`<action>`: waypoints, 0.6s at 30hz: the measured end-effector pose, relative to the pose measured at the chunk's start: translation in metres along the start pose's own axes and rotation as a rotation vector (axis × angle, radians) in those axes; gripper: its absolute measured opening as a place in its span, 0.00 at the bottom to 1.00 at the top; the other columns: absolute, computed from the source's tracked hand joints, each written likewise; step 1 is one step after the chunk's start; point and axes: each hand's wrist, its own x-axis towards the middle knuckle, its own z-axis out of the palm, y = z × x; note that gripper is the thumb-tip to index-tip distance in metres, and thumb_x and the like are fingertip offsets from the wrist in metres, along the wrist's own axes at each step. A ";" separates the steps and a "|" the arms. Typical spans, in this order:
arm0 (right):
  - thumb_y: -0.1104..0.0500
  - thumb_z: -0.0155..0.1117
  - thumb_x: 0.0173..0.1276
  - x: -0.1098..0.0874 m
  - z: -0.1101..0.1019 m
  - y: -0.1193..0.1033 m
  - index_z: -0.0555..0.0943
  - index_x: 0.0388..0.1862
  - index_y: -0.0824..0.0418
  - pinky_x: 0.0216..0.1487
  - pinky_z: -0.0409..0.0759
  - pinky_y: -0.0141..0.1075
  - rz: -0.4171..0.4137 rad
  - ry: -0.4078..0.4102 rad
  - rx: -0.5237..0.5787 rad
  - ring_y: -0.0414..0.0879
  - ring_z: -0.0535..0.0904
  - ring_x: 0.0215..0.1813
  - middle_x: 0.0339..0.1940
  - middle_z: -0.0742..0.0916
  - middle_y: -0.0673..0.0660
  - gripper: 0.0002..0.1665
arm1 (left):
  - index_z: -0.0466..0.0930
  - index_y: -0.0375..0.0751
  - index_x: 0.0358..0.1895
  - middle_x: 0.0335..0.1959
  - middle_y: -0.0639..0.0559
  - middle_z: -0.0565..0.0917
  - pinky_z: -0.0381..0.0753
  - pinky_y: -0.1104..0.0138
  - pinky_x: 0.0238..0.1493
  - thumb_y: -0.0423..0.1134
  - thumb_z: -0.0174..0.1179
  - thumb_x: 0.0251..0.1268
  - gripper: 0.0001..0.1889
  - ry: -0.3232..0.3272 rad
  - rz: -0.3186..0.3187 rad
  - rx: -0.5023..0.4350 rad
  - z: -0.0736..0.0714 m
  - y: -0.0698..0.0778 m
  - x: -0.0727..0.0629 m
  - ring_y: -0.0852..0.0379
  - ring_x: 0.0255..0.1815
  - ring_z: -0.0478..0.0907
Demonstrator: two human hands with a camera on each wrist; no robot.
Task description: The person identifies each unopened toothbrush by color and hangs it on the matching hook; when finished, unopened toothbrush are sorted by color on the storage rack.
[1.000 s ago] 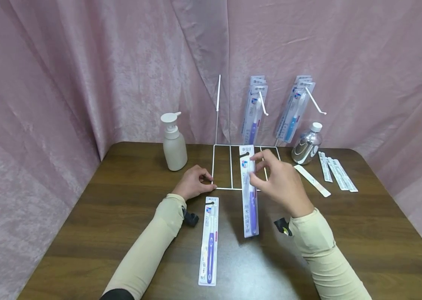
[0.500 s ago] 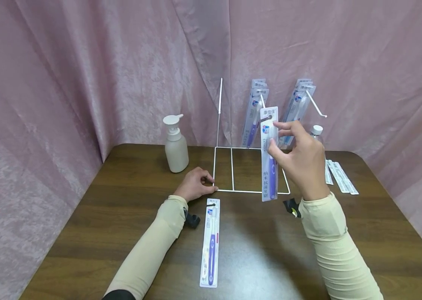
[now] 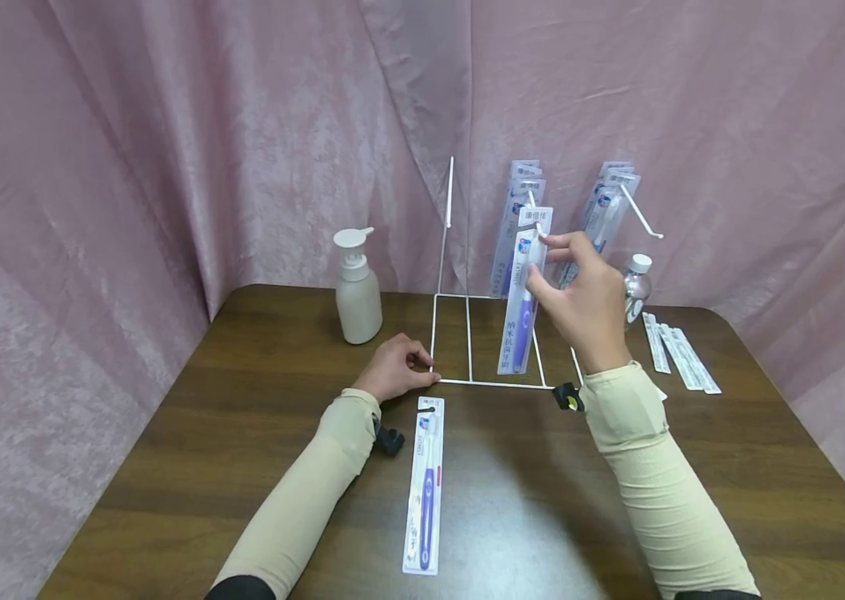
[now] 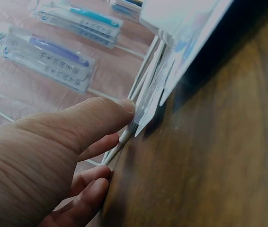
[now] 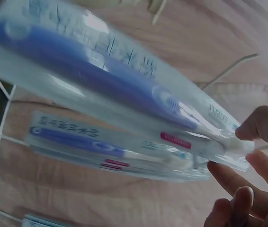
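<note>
My right hand pinches a packaged toothbrush with a purple handle near the top of its pack, just in front of the middle hook of a white wire rack. Behind it, several purple toothbrush packs hang on that hook; in the right wrist view the held pack is above the hanging packs. My left hand holds the rack's front left corner between thumb and fingers. Another purple toothbrush pack lies on the table close to the left wrist.
Blue toothbrush packs hang from the right hook, while the left hook is bare. A pump bottle stands left of the rack. To the right are a silver bottle and several white strips on the wooden table.
The right hand has lifted the toothbrush pack up and toward the middle hook, then shifted it slightly left, tilting its lower end left. The left hand stays at the rack corner.
</note>
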 end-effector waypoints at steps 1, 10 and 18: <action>0.58 0.75 0.64 0.002 0.004 0.002 0.85 0.53 0.58 0.22 0.60 0.37 0.008 0.004 0.000 0.37 0.62 0.17 0.44 0.93 0.56 0.18 | 0.89 0.49 0.36 0.39 0.54 0.80 0.79 0.63 0.49 0.45 0.81 0.55 0.11 -0.001 -0.001 0.002 0.000 0.000 0.000 0.57 0.42 0.77; 0.53 0.75 0.66 0.019 0.028 0.018 0.84 0.55 0.58 0.33 0.68 0.51 0.089 0.032 0.003 0.57 0.77 0.26 0.48 0.92 0.61 0.20 | 0.88 0.49 0.36 0.40 0.54 0.80 0.79 0.63 0.49 0.45 0.82 0.54 0.12 -0.008 -0.015 -0.005 0.001 0.004 0.000 0.57 0.42 0.76; 0.54 0.76 0.65 0.033 0.041 0.030 0.85 0.54 0.58 0.43 0.77 0.58 0.097 0.061 0.015 0.65 0.88 0.50 0.50 0.92 0.61 0.20 | 0.89 0.48 0.35 0.39 0.54 0.80 0.79 0.63 0.49 0.44 0.82 0.54 0.11 -0.005 -0.001 -0.010 0.001 0.005 0.000 0.57 0.42 0.76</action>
